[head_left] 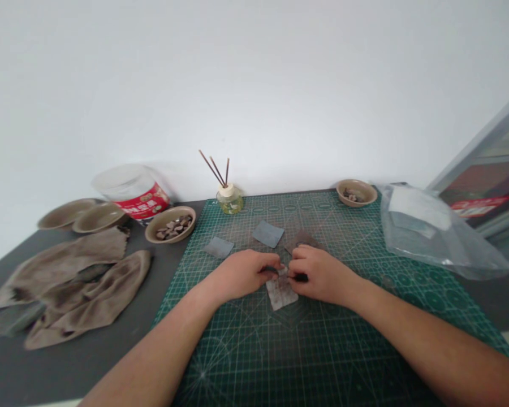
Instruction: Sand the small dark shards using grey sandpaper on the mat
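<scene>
My left hand (248, 275) and my right hand (316, 274) meet over a small pale, stained square sheet (282, 295) on the green cutting mat (233, 350). Both hands are closed, thumb against fingers, at the sheet's upper end. Something small may sit between the fingertips, too small and hidden to name. Behind my right hand lies a brown square sheet (304, 237), partly covered by the knuckles. Two grey-blue square sheets, one in the middle (268, 233) and one to the left (219, 247), rest farther back on the mat.
Left of the mat stands a bowl of small stone-like pieces (172, 226), near a red-labelled plastic tub (131, 192) and two more bowls (99, 217). Brown cloths (97, 305) lie in front. A reed diffuser (229, 198), a small bowl (356, 192) and a clear plastic bag (436, 232) edge the back and right.
</scene>
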`<state>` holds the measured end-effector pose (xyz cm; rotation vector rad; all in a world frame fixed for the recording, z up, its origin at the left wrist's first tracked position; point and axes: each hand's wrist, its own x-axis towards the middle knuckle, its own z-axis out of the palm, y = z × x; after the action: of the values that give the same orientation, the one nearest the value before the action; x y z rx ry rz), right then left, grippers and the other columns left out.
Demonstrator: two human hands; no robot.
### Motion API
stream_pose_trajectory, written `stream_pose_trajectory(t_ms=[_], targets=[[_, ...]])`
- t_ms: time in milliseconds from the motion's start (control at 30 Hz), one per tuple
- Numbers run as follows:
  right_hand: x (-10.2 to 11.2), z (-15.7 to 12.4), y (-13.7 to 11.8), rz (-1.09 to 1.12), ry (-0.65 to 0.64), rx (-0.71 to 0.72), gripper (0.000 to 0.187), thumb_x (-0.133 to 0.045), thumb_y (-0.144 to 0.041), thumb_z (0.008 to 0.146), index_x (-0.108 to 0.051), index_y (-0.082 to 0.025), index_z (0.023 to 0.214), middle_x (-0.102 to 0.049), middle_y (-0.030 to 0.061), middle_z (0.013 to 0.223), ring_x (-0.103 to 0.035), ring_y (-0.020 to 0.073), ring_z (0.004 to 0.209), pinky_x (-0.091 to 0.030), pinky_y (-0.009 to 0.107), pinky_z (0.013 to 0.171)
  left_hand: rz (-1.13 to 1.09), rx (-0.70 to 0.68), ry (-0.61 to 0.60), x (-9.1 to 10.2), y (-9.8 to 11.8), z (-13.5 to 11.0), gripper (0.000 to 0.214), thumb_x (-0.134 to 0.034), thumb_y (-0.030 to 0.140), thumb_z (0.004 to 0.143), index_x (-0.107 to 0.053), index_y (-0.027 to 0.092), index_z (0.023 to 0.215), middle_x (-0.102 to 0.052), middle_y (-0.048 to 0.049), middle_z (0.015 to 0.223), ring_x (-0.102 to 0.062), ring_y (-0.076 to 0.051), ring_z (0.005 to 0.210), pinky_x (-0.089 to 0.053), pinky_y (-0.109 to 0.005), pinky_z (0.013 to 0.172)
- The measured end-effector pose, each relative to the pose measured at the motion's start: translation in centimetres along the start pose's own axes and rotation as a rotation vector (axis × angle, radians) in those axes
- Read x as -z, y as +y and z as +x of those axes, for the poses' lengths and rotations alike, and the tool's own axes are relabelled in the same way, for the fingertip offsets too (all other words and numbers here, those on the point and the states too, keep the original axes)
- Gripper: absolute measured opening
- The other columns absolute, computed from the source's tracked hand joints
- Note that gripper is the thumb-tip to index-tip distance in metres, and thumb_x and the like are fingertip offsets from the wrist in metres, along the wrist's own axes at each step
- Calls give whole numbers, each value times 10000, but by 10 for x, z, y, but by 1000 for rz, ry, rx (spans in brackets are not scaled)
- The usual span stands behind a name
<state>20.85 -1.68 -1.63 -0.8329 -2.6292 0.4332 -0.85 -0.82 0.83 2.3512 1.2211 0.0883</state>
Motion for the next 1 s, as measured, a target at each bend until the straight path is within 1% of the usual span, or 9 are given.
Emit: stream_pose_trajectory(t_ms=[167,267,333,500,600,700,800,867,1000], targets=[[-2,2,2,67,-21,59,107,-632,-197,860,-647,-171,757,-585,24,834,-537,152,812,-399,269,731,-4,0,0,0,1,0,167,-549,222,850,-668,272,956,-714,6,896,-632,-194,827,-392,-248,658],[1,3,4,110,63,-64,67,-649,-207,848,-657,-172,791,-594,25,823,-549,161,818,-404,276,730,-33,2,42,1,3,-1,244,-546,206,849,-631,273,1068,-676,10,828,-611,-177,762,-376,-245,620],[4,4,4,212,130,-161,52,-676,-224,830,-657,-177,821,-603,9,805,-554,145,767,-405,262,694,-90,-11,72,3,5,-2,295,-565,210,843,-594,262,1132,-638,25,775,-584,-157,701,-368,-238,595],[3,3,-3,543,248,-323,175,-677,-324,845,-581,-195,914,-607,-30,751,-543,112,637,-412,233,597,-252,-118,158,8,5,-3,203,-592,208,847,-627,216,1047,-638,16,825,-586,-135,748,-415,-230,651],[2,3,-4,670,272,-328,292,-670,-383,852,-514,-209,1028,-654,-4,875,-583,126,691,-459,248,633,-298,-209,218,8,2,-2,141,-586,188,861,-662,202,979,-671,-6,889,-608,-144,816,-445,-250,728],[4,3,-2,476,188,-250,462,-723,-426,797,-523,-216,1157,-660,47,1067,-600,189,879,-482,326,783,-304,-185,331,7,-3,-1,109,-602,178,850,-673,198,930,-673,-6,872,-611,-145,809,-450,-249,719],[5,2,0,184,46,-131,641,-778,-469,721,-540,-208,1256,-619,94,1177,-519,285,1097,-398,451,971,-285,-65,460,7,-6,0,96,-618,212,847,-670,197,925,-658,9,798,-595,-133,738,-423,-224,625],[4,0,-1,102,-11,-105,673,-761,-481,735,-525,-205,1301,-593,111,1203,-484,306,1141,-358,487,1008,-269,-20,504,7,-7,1,90,-624,229,846,-670,196,916,-652,18,768,-577,-122,690,-408,-215,593],[1,0,-2,101,-32,-129,633,-784,-443,718,-558,-208,1261,-573,107,1186,-490,294,1123,-371,466,990,-251,-12,517,5,-9,3,81,-629,220,836,-674,194,899,-645,26,741,-546,-107,627,-397,-209,569]])
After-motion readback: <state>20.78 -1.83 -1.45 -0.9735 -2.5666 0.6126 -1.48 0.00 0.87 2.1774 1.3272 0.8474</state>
